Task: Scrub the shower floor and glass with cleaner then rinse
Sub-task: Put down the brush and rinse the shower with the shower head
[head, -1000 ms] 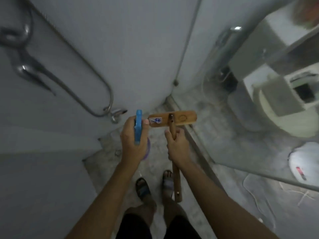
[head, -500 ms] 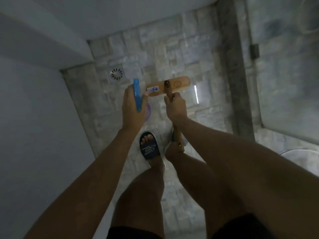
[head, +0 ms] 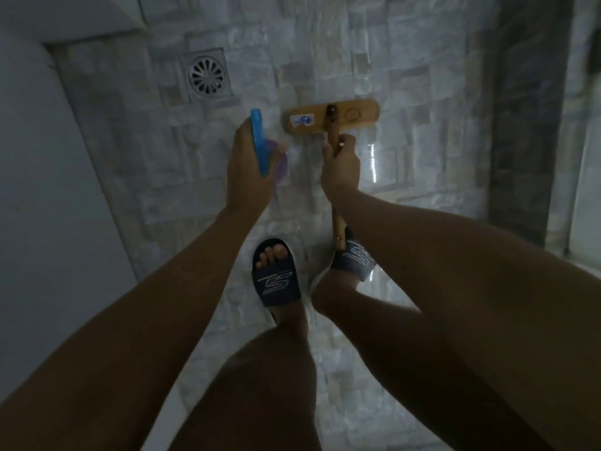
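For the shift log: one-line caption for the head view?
Person in slides on the stone shower floor, right hand gripping a wooden brush, left hand holding a blue-and-purple bottle.

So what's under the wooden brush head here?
Only the stone-tiled shower floor shows around the brush head. Its wooden back covers the bristles and the floor directly below, so contact with the floor cannot be confirmed. The right hand grips the handle.

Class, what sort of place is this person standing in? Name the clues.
Most likely a shower stall: a round metal floor drain set in the glossy stone-tile floor, and the right hand grips a wooden scrub brush.
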The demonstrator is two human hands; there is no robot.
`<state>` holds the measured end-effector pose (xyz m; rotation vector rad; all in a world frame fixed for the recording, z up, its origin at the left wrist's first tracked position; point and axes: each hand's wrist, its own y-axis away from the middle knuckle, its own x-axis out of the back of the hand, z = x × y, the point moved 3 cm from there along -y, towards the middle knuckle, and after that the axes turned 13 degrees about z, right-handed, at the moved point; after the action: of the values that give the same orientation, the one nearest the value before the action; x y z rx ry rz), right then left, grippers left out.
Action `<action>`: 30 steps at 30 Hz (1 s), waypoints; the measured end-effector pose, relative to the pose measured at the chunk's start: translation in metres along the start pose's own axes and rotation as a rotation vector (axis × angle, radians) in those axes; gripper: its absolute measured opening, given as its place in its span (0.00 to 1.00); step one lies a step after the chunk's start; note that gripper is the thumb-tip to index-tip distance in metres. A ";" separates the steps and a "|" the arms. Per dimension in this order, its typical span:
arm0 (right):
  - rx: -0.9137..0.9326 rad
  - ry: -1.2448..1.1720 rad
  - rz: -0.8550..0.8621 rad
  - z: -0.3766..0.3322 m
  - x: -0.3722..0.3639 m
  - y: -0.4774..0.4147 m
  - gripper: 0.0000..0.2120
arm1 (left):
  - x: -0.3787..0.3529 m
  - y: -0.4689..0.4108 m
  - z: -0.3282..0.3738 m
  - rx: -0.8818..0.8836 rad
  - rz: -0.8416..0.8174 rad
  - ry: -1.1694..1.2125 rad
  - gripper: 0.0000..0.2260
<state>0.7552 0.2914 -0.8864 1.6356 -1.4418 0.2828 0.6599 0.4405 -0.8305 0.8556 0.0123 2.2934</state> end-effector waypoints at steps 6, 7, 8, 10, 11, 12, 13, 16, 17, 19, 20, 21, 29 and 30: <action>-0.066 0.025 -0.149 0.009 -0.015 -0.001 0.13 | 0.003 0.016 -0.020 -0.007 -0.053 -0.035 0.30; -0.070 0.039 -0.169 0.009 -0.016 0.000 0.13 | 0.005 0.019 -0.023 0.005 -0.069 -0.047 0.31; -0.078 0.052 -0.184 0.011 -0.018 0.002 0.13 | 0.007 0.022 -0.025 0.013 -0.078 -0.057 0.31; -0.105 0.063 -0.207 0.011 -0.018 0.006 0.12 | 0.011 0.026 -0.031 0.013 -0.094 -0.065 0.30; -0.121 0.070 -0.212 0.011 -0.017 0.008 0.12 | 0.012 0.026 -0.032 0.012 -0.107 -0.064 0.31; -0.123 0.068 -0.205 0.010 -0.016 0.009 0.13 | 0.014 0.025 -0.033 0.017 -0.120 -0.066 0.33; -0.127 0.064 -0.199 0.005 -0.011 0.012 0.14 | 0.017 0.026 -0.030 0.020 -0.133 -0.074 0.37; -0.061 0.004 -0.156 -0.022 0.012 0.031 0.15 | 0.037 0.030 -0.002 -0.036 -0.166 -0.121 0.42; -0.030 -0.021 -0.146 -0.030 0.019 0.039 0.14 | 0.042 0.033 0.008 -0.060 -0.164 -0.139 0.42; 0.046 -0.084 -0.134 -0.073 0.051 0.058 0.14 | 0.070 0.035 0.052 -0.106 -0.156 -0.177 0.44; 0.073 -0.121 -0.141 -0.097 0.069 0.068 0.14 | 0.083 0.035 0.075 -0.123 -0.161 -0.199 0.44; 0.092 -0.157 -0.144 -0.125 0.090 0.079 0.16 | 0.101 0.033 0.103 -0.155 -0.159 -0.216 0.43; 0.409 -0.508 0.066 -0.392 0.344 0.193 0.10 | 0.291 0.029 0.422 -0.418 0.097 -0.141 0.28; 0.457 -0.557 0.102 -0.429 0.385 0.215 0.09 | 0.320 0.032 0.467 -0.440 0.136 -0.094 0.29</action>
<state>0.8412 0.3695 -0.2818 2.1234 -1.9884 0.2336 0.7364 0.5079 -0.2726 0.7454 -0.5855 2.2492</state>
